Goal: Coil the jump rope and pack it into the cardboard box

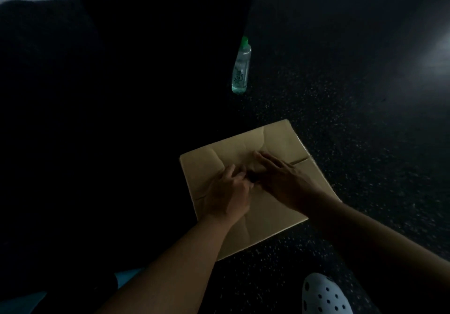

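Down on the dark floor (341,119), both hands are pressing the cardboard box (280,138) flaps; left hand (226,192) grip pinching a flap edge, right hand (285,179) flat and released; thin board looking light, creasing easily.

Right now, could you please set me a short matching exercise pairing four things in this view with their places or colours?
Things:
1. cardboard box
2. bottle
3. shoe
4. hands, left hand and right hand

Descriptions:
A. white with holes, at the bottom edge
B. resting on the closed flaps
C. tan, on the speckled floor
D. clear with a green cap, beyond the box

Pairs: 1-C, 2-D, 3-A, 4-B
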Available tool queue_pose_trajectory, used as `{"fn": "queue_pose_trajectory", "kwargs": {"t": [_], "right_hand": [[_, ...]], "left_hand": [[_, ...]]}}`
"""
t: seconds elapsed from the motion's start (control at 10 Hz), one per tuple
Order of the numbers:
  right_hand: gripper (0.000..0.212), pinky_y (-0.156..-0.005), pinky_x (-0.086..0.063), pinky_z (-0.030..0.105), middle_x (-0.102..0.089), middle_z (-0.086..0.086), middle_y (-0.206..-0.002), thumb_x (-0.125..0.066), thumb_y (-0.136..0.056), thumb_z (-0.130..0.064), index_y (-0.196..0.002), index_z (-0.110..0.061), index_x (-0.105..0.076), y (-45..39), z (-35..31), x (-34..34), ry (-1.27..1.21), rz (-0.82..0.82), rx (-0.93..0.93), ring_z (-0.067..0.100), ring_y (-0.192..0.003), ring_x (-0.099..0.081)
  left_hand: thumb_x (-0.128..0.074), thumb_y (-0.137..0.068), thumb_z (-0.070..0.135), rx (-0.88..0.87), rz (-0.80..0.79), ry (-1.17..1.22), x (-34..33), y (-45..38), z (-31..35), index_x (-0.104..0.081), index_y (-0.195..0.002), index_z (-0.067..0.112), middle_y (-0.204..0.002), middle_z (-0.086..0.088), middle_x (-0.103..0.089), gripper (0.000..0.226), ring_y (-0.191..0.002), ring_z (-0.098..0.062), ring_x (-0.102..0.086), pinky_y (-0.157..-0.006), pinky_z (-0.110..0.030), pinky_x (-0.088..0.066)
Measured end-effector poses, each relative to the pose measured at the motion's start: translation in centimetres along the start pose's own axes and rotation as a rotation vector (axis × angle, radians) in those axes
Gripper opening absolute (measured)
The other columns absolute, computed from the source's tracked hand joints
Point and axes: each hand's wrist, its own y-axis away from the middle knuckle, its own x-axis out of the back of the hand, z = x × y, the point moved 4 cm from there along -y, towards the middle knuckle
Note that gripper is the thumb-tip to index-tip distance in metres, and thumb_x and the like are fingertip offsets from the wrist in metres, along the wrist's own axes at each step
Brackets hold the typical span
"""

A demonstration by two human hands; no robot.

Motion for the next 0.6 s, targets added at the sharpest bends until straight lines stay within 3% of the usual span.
{"fn": "queue_pose_trajectory", "kwargs": {"t": [0.1, 0.2, 0.5, 0.6], "right_hand": [[0.045, -0.106, -0.049, 0.044, -0.046, 0.013, -0.158, -0.049, -0.100, -0.039, -0.144, -0.036, -0.057, 0.5, -0.6, 1.3, -0.035, 0.021, -0.070, 0.033, -0.145, -0.045], [0.048, -0.117, -0.035, 0.042, -0.034, 0.005, -0.165, -0.047, -0.105, -0.039, -0.152, -0.036, -0.044, 0.9, -1.4, 1.9, -0.125, -0.004, -0.152, 0.026, -0.151, -0.031], [0.057, -0.103, -0.046, 0.040, -0.064, 0.000, -0.131, -0.025, -0.097, -0.050, -0.138, -0.027, -0.059, 2.6, -2.1, 8.0, -0.172, 0.130, -0.214, 0.022, -0.121, -0.058], [0.044, -0.102, -0.046, 0.041, -0.065, 0.002, -0.130, -0.034, -0.105, -0.040, -0.138, -0.025, -0.059, 5.2, -2.1, 12.4, -0.184, 0.219, -0.272, 0.022, -0.120, -0.059]], "left_hand": [[-0.067, -0.091, 0.028, -0.019, 0.070, -0.013, 1.2, -0.1, 0.0, -0.080, -0.105, 0.020, -0.119, -0.002, -0.077, 0.021, -0.112, -0.030, -0.069, -0.086, -0.041, -0.058], [-0.048, -0.093, 0.038, 0.008, 0.084, -0.008, 2.6, -0.2, -0.1, -0.073, -0.103, 0.023, -0.105, 0.002, -0.072, 0.031, -0.100, -0.025, -0.066, -0.081, -0.040, -0.052], [-0.058, -0.092, 0.033, 0.013, 0.116, 0.004, 6.9, -0.7, 1.1, -0.075, -0.107, 0.020, -0.104, -0.001, -0.072, 0.026, -0.094, -0.024, -0.068, -0.079, -0.038, -0.051], [-0.053, -0.098, 0.031, -0.065, 0.164, 0.063, 10.8, -1.3, 2.7, -0.074, -0.104, 0.019, -0.104, -0.002, -0.072, 0.026, -0.095, -0.023, -0.067, -0.078, -0.036, -0.048]]}}
